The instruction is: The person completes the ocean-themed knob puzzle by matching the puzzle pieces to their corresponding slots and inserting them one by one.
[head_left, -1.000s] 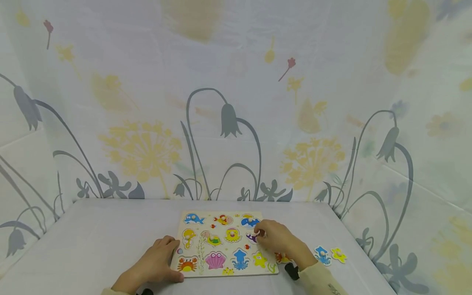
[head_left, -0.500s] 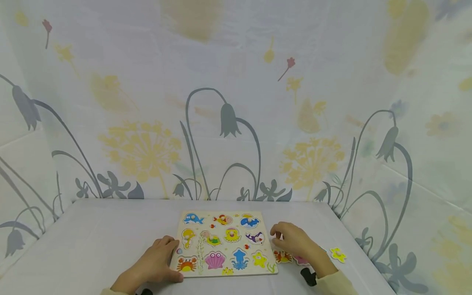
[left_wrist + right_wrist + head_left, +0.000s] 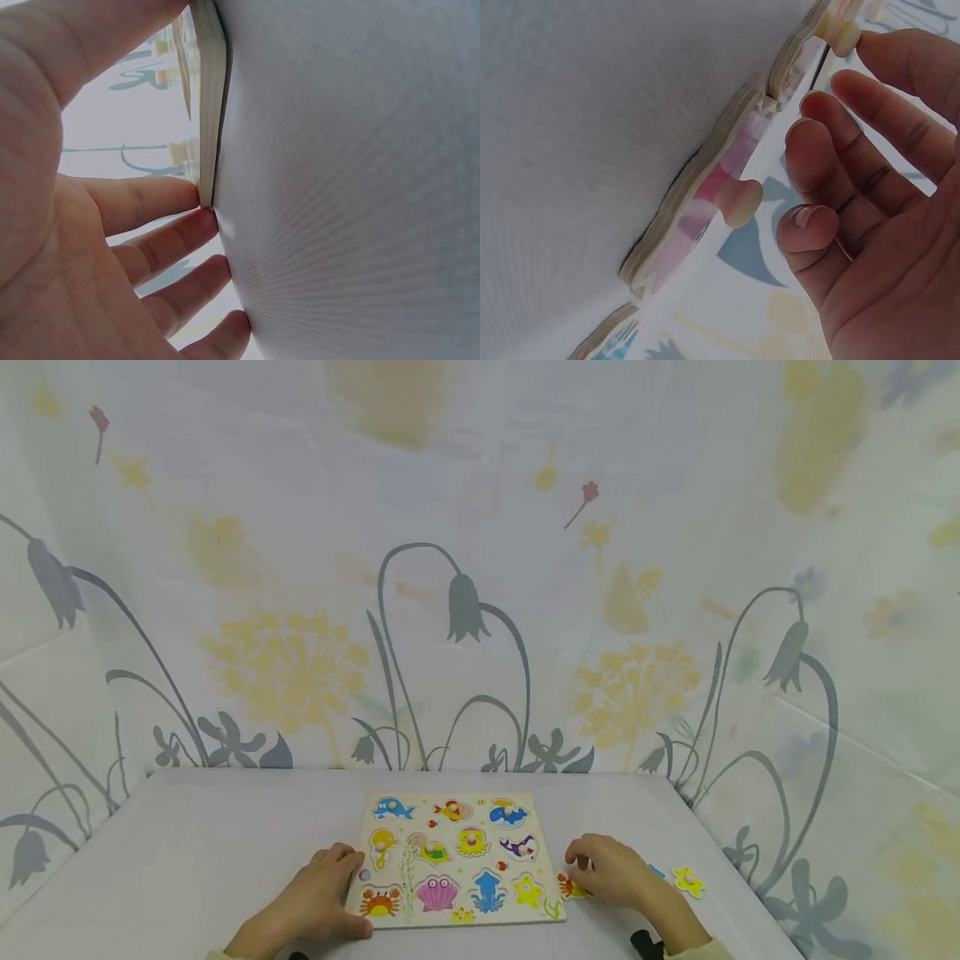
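A wooden peg puzzle board [image 3: 468, 900] with sea animals lies on the table. My left hand [image 3: 322, 889] rests at its left side, thumb by the near corner; in the left wrist view, outstretched fingers [image 3: 150, 201] touch the board's edge. Right of the board, my right hand [image 3: 611, 868] hovers over loose knobbed pieces, fingers loosely bent and nothing held. A crab piece [image 3: 572, 886] shows under its fingertips. In the right wrist view, the thumb tip is right at a knob [image 3: 845, 39], and a pink piece [image 3: 676, 244] lies beneath the fingers. The purple orca piece [image 3: 519, 847] sits in the board.
A yellow starfish piece [image 3: 688, 882] lies farther right on the white-covered table [image 3: 225, 827]. Mostly hidden behind my right hand is a blue piece [image 3: 657, 871]. A flower-printed curtain [image 3: 480, 677] stands behind and at both sides.
My right hand has let go of the orca piece in the board and moved right and nearer, over the loose pieces. The left hand stays at the board's edge.
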The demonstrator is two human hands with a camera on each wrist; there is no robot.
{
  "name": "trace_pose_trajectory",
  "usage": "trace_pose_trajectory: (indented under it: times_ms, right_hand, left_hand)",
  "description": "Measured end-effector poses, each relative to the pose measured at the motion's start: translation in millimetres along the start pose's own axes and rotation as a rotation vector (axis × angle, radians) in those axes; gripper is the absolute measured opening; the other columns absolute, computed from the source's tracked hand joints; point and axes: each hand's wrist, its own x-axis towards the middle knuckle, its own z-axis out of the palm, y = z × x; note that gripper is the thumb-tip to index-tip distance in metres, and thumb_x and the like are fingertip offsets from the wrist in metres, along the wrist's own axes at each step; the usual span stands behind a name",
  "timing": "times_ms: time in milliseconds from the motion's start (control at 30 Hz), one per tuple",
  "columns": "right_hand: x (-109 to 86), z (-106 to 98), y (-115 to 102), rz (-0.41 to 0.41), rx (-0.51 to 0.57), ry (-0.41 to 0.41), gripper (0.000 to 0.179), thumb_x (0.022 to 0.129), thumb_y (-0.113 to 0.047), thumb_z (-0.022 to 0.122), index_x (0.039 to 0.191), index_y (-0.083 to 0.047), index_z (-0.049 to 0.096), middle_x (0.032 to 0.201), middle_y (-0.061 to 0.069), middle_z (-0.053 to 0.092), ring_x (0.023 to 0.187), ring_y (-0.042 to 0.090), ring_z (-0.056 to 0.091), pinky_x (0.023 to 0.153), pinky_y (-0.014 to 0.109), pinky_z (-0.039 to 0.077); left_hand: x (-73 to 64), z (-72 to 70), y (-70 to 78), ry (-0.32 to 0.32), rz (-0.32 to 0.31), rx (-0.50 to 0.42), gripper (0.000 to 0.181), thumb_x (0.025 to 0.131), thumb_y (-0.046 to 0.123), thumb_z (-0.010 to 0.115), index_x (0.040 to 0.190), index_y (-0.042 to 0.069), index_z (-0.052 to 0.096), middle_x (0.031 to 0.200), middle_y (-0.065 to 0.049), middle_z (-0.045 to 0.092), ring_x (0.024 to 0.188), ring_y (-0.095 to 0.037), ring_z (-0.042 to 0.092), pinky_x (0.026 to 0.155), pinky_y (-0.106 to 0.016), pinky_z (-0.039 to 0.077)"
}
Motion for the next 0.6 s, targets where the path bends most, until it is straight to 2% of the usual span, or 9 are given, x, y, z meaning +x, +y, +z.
trace_pose_trajectory:
  times_ms: [267,600]
  right_hand:
    - [-4.8,2.3,-0.3,-0.008,0.020,-0.012,0.008,0.085,-0.025,0.069,0.092,-0.021,0.068,0.077,-0.010,0.053,0.069,0.011,0.048,0.058,0.028,0.041]
    - [-6.6,5.3,0.8,-0.067,0.015,-0.008,0.008,0.082,-0.019,0.069,0.087,-0.025,0.067,0.076,-0.014,0.052,0.069,0.007,0.047,0.059,0.027,0.040]
  left_hand:
    - [-2.0,2.2,-2.2,0.008,0.025,-0.016,0.101,0.053,0.052,0.088,0.129,-0.004,0.053,0.125,-0.016,0.050,0.117,-0.040,0.044,0.100,-0.059,0.036]
    - [-1.7,-1.1,0.2,0.010,0.016,-0.006,0.099,0.053,0.050,0.089,0.129,-0.003,0.054,0.124,-0.015,0.050,0.117,-0.038,0.044,0.100,-0.059,0.036]
